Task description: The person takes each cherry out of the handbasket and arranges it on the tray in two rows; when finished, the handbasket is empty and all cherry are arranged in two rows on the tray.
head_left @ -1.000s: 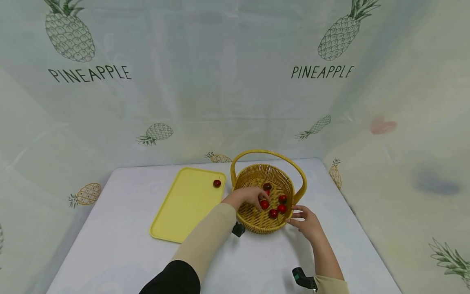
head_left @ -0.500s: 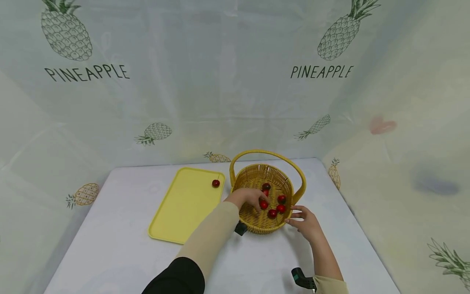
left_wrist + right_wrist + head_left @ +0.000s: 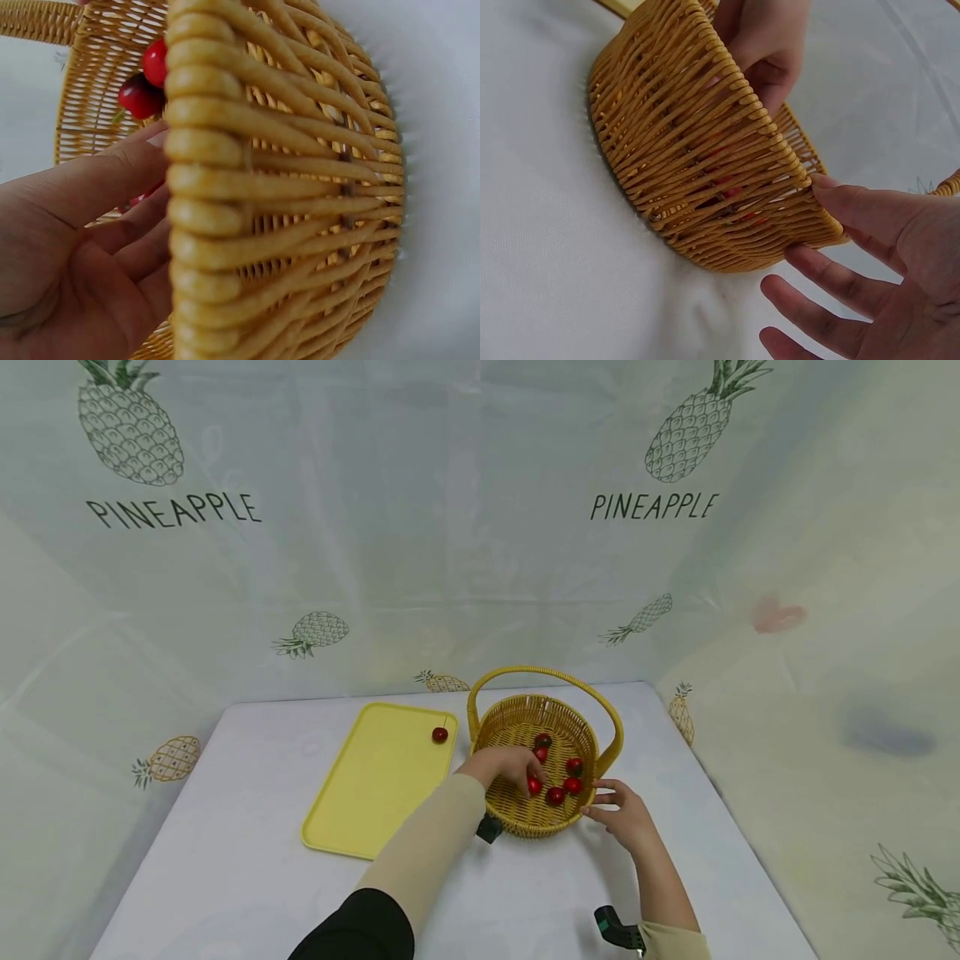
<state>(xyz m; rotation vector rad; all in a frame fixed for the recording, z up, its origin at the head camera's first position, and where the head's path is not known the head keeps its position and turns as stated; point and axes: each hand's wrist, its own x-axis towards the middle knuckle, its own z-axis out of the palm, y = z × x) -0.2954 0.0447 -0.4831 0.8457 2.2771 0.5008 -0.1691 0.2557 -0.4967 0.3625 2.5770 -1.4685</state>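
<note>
A yellow wicker basket (image 3: 529, 828) with an arched handle holds several dark red cherries (image 3: 555, 796). My left hand (image 3: 512, 767) reaches over its left rim, thumb and fingers closed about a cherry (image 3: 534, 786) near the basket floor. In the left wrist view the rim hides those fingertips, and red shows between thumb and fingers. My right hand (image 3: 627, 815) pinches the basket's right rim, thumb (image 3: 855, 204) on top and forefinger against the outer wall, the other fingers spread apart below.
A yellow tray (image 3: 375, 793) lies left of the basket, with a single stemmed cherry (image 3: 439, 735) near its far right corner. Both stand on a white table (image 3: 247, 827). Behind it hangs a pineapple-printed cloth (image 3: 480, 543).
Fingers of my left hand have closed in on the cherry, which has shifted slightly left and toward me. My right hand stays at the basket's rim.
</note>
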